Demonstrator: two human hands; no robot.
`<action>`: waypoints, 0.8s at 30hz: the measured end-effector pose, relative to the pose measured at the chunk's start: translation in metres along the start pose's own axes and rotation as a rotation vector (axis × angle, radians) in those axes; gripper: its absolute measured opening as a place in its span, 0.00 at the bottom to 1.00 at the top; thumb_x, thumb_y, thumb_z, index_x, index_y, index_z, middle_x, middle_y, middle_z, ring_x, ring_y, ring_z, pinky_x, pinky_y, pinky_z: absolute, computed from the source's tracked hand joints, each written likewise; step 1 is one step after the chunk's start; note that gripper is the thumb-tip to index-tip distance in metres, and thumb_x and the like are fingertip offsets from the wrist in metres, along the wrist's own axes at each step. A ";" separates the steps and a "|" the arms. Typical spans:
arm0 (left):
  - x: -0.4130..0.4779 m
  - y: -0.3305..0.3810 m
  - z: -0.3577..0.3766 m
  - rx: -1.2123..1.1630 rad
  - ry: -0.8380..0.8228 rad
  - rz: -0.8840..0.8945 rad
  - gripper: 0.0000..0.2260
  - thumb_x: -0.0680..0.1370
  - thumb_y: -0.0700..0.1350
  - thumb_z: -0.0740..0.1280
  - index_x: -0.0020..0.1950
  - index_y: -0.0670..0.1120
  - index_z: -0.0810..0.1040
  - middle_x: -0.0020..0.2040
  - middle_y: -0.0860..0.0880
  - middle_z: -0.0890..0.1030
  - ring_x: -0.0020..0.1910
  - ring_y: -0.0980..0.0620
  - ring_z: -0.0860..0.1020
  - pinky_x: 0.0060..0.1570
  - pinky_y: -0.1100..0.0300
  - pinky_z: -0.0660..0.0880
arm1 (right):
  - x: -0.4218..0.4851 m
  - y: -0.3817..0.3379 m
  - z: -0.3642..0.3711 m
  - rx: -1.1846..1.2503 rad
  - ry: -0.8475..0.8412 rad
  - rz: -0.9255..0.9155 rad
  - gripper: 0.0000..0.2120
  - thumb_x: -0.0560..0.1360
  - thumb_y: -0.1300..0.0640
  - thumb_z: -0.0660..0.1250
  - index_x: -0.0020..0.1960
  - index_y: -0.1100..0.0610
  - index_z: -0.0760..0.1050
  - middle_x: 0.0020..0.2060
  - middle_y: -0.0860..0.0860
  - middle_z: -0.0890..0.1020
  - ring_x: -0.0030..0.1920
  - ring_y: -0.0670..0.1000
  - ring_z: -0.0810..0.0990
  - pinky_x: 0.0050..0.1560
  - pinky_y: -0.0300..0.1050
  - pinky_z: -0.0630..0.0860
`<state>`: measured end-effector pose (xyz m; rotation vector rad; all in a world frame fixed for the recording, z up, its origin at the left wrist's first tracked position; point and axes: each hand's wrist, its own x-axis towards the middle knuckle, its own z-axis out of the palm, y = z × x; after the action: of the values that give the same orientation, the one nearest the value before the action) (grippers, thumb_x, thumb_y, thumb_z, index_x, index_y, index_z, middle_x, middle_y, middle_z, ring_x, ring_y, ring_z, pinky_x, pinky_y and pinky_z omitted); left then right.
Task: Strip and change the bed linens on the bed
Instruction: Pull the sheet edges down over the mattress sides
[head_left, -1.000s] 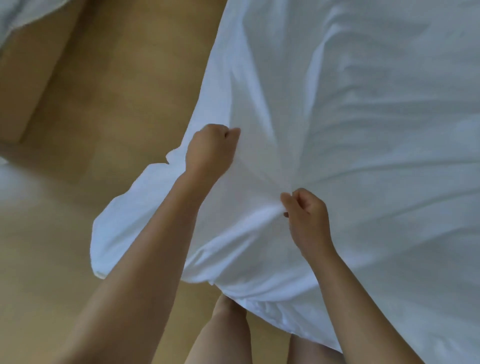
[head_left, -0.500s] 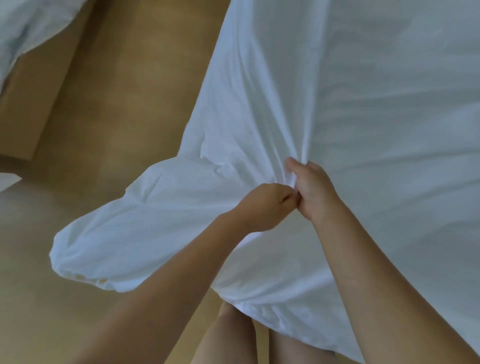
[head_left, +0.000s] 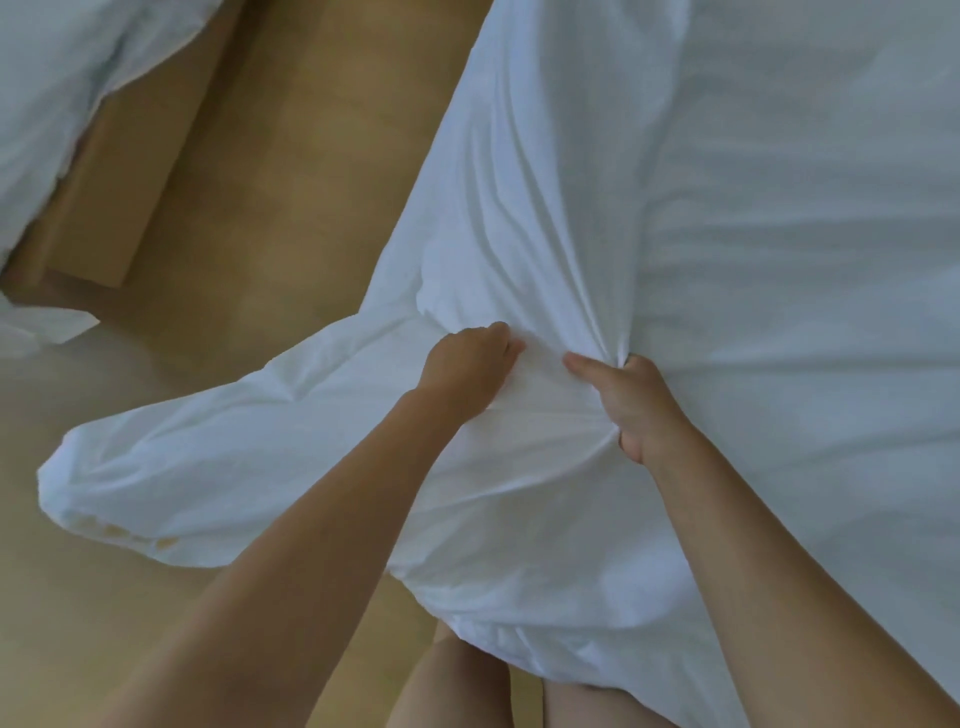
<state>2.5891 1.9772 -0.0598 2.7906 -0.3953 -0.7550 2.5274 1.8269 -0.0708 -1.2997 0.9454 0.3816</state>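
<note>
A large white sheet (head_left: 753, 218) covers the right side of the view and hangs in folds off the bed's near corner toward the floor. My right hand (head_left: 631, 405) grips a gathered bunch of the sheet, with creases fanning up from the fist. My left hand (head_left: 467, 366) sits just to the left, fingers curled into the cloth beside that bunch. A loose, puffed flap of the sheet (head_left: 218, 467) spreads left over the floor. My bare legs show under the hanging edge at the bottom.
Wooden floor (head_left: 270, 197) runs along the left of the bed. More white bedding (head_left: 57, 88) lies at the top left over a tan wooden frame (head_left: 109, 208). A white scrap (head_left: 36, 327) lies on the floor at the left edge.
My hands met at one gathered point half a second ago and have since moved slightly apart, both still gripping cloth. The loose flap has spread further left over the floor.
</note>
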 end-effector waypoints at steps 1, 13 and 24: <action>-0.001 0.001 -0.001 -0.017 0.020 0.003 0.16 0.83 0.50 0.54 0.36 0.45 0.60 0.31 0.49 0.66 0.32 0.46 0.67 0.31 0.54 0.57 | 0.004 0.001 0.001 -0.034 0.033 -0.009 0.12 0.72 0.58 0.71 0.53 0.62 0.79 0.38 0.53 0.83 0.39 0.53 0.82 0.45 0.49 0.79; 0.019 -0.033 0.004 -0.162 0.072 -0.421 0.40 0.69 0.71 0.62 0.71 0.47 0.62 0.70 0.46 0.68 0.70 0.45 0.63 0.67 0.45 0.57 | 0.005 -0.014 0.025 0.812 -0.278 0.258 0.22 0.80 0.45 0.54 0.65 0.57 0.74 0.57 0.59 0.80 0.59 0.61 0.78 0.52 0.58 0.77; 0.016 -0.040 -0.024 -0.370 -0.027 -0.276 0.16 0.79 0.47 0.60 0.33 0.46 0.63 0.29 0.51 0.66 0.29 0.52 0.66 0.25 0.62 0.61 | 0.006 -0.020 0.008 0.435 -0.269 0.222 0.10 0.79 0.55 0.60 0.50 0.60 0.76 0.38 0.55 0.83 0.38 0.52 0.83 0.40 0.47 0.80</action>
<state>2.6226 2.0133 -0.0579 2.5090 0.1214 -0.8270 2.5482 1.8269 -0.0629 -0.7297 0.8845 0.4782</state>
